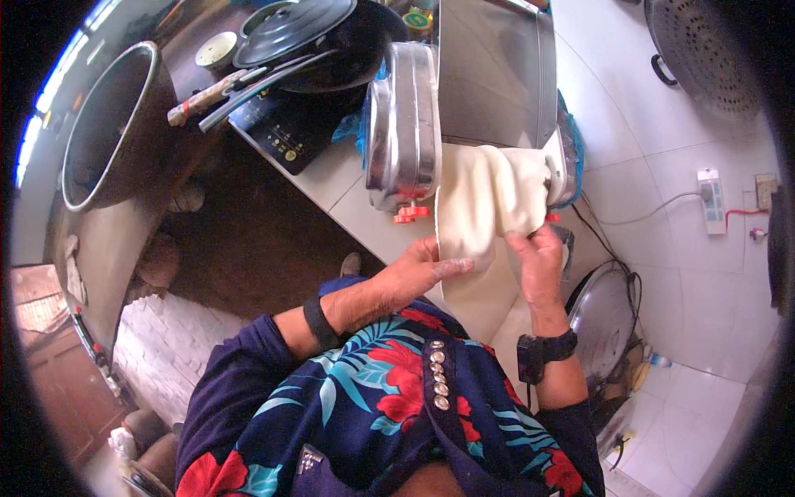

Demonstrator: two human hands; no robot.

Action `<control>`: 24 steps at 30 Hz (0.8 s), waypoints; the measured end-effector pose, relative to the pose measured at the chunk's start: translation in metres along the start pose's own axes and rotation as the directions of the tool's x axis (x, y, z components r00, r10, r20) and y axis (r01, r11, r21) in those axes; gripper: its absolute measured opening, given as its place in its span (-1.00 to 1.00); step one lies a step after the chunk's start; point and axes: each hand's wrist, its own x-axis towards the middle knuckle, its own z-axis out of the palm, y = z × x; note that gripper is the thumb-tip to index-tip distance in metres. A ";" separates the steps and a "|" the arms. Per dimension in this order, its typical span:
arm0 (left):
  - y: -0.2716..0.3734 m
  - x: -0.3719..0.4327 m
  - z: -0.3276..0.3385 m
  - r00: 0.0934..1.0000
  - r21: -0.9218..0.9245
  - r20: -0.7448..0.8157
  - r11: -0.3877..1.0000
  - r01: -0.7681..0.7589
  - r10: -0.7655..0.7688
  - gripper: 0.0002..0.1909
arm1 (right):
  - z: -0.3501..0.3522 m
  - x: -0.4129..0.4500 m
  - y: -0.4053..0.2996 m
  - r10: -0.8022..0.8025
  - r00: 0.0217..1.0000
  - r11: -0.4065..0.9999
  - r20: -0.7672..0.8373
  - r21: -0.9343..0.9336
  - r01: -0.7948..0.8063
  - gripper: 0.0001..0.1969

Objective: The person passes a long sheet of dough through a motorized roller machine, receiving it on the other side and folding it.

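Observation:
A wide, pale sheet of dough [469, 192] hangs in folds at the front of a metal dough-rolling machine [404, 118]. My left hand [435, 264] holds the sheet's left edge, thumb on top and fingers partly hidden behind it. At the lower right of the folds, my right hand [537, 255] pinches the dough between thumb and fingers. Flour or dough whitens my left thumb. Red knobs [411, 214] stick out below the machine's left housing. Behind the dough rises the machine's flat metal chute [497, 68]. Its rollers are hidden.
Left of the machine, an induction cooktop [279, 133] carries a black wok [348, 56] and lid [292, 31]. A large pot [112, 127] stands farther left. To the right are a round metal lid [599, 317], loose black cables [630, 279] and a power strip [711, 202] on the tiled wall.

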 end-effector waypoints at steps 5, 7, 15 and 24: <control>0.002 -0.005 -0.007 0.995 0.012 -0.098 1.000 -0.021 0.022 -0.74 | -0.024 0.003 -0.004 -0.151 0.985 0.977 -0.079 0.138 0.161 -0.78; -0.013 0.000 -0.015 0.990 0.000 -0.137 0.999 0.038 -0.038 -0.73 | -0.029 0.006 0.038 -0.058 0.997 0.997 -0.042 0.053 0.060 -0.77; -0.026 0.007 -0.019 0.988 0.216 -0.128 0.975 -0.059 0.088 -0.70 | -0.033 0.011 0.046 0.109 0.961 0.988 0.252 -0.135 -0.077 -0.66; -0.038 0.013 -0.036 0.987 0.283 -0.144 0.959 -0.022 0.066 -0.71 | -0.058 0.011 0.053 0.026 0.985 1.000 0.172 -0.004 -0.026 -0.78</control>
